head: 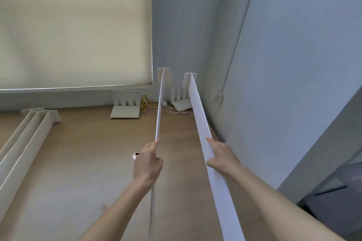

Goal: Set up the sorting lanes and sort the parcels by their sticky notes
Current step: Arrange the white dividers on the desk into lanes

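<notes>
The step in hand looks like lane set-up, not sorting — no parcels or sticky notes show anywhere in the view. The left hand (148, 164) grips one long white divider board (159, 115) seen nearly edge-on, fingers curled round its thin edge with the forefinger laid along it. The right hand (219, 155) holds a second divider board (201, 123), thumb on its broad near face and the other fingers hidden behind it. Both boards run away from the person toward the wall, each ending in a small cross-piece foot; those far ends show against the wall, so the boards appear to be lifted clear of the wooden counter (88, 162), though whether their near ends rest on anything is out of view.

At the left, three more dividers (25, 143) already lie side by side on the counter, feet at their far end. Against the back wall stand two white slotted racks (125, 107), with a tangle of yellow and white cables (148, 106) between them, and a small round grommet (135, 155) sits in the counter just beside the left hand.

The next move likely calls for lowering both boards onto the counter — upright on their feet, parallel, and spaced evenly — so that they form lanes wide enough for parcels.
</notes>
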A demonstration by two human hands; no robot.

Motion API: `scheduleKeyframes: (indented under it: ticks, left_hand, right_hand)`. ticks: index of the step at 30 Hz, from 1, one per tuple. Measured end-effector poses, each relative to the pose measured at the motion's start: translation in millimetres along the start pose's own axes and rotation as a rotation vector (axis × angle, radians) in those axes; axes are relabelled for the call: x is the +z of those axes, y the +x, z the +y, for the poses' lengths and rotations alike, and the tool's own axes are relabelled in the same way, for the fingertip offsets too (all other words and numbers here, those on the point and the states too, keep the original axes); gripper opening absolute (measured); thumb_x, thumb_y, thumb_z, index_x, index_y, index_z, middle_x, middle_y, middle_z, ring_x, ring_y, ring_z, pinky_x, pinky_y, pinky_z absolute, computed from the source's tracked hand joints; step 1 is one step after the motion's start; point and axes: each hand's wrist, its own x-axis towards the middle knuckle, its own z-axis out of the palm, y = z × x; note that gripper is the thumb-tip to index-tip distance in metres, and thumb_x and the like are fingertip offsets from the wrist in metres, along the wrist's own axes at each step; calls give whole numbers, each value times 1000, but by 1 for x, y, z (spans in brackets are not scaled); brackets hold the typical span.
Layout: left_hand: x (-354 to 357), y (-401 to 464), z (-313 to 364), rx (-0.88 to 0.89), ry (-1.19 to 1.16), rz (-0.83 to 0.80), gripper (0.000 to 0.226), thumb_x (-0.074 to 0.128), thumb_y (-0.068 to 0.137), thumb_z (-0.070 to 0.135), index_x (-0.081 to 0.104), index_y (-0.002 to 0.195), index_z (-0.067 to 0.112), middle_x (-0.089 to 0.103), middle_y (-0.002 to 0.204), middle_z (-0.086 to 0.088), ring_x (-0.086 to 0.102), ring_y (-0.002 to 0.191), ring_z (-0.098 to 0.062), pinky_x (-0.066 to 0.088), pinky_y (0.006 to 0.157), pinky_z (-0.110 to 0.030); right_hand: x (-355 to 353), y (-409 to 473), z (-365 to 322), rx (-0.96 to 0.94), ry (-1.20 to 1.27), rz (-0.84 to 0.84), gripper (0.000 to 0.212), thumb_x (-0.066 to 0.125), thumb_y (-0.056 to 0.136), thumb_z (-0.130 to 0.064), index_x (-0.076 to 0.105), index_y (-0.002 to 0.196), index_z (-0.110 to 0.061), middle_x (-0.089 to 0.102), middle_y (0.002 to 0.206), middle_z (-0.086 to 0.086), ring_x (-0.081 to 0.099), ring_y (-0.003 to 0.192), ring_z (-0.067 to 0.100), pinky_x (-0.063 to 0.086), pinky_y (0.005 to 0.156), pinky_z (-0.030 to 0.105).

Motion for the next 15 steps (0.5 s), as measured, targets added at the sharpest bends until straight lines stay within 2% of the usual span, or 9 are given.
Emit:
scheduleKeyframes:
  ticks: [4, 8, 11, 15]
  left_hand:
    - [41, 20, -16, -53, 23, -40, 71, 51, 76, -2, 48, 143, 24, 60, 128, 3, 57, 104, -25, 43, 71, -30]
    - [79, 32, -27, -103, 52, -67, 71, 49, 76, -2, 48, 142, 25, 59, 125, 3, 59, 88, -29, 50, 71, -37]
    - [110, 36, -34, -124, 73, -75, 71, 49, 76, -2, 49, 142, 24, 59, 122, 3, 60, 89, -29, 50, 73, -39]
    - [153, 34, -42, -158, 71, -68, 70, 50, 76, -3, 50, 141, 22, 60, 123, 3, 61, 92, -29, 50, 74, -39]
  right_hand:
    - [25, 42, 22, 7, -11, -53, 79, 57, 78, -14, 31, 152, -25, 56, 115, 4, 57, 103, 31, 55, 81, 44]
    - [56, 75, 51, 5, -27, -73, 79, 57, 79, -13, 30, 153, -23, 56, 117, 6, 56, 106, 33, 53, 82, 41]
    - [81, 93, 72, 5, -36, -94, 76, 57, 81, -12, 31, 152, -22, 56, 116, 6, 57, 103, 34, 50, 75, 39]
    - [112, 111, 102, -2, -37, -113, 75, 54, 82, -11, 29, 152, -24, 56, 115, 5, 57, 97, 32, 39, 66, 33]
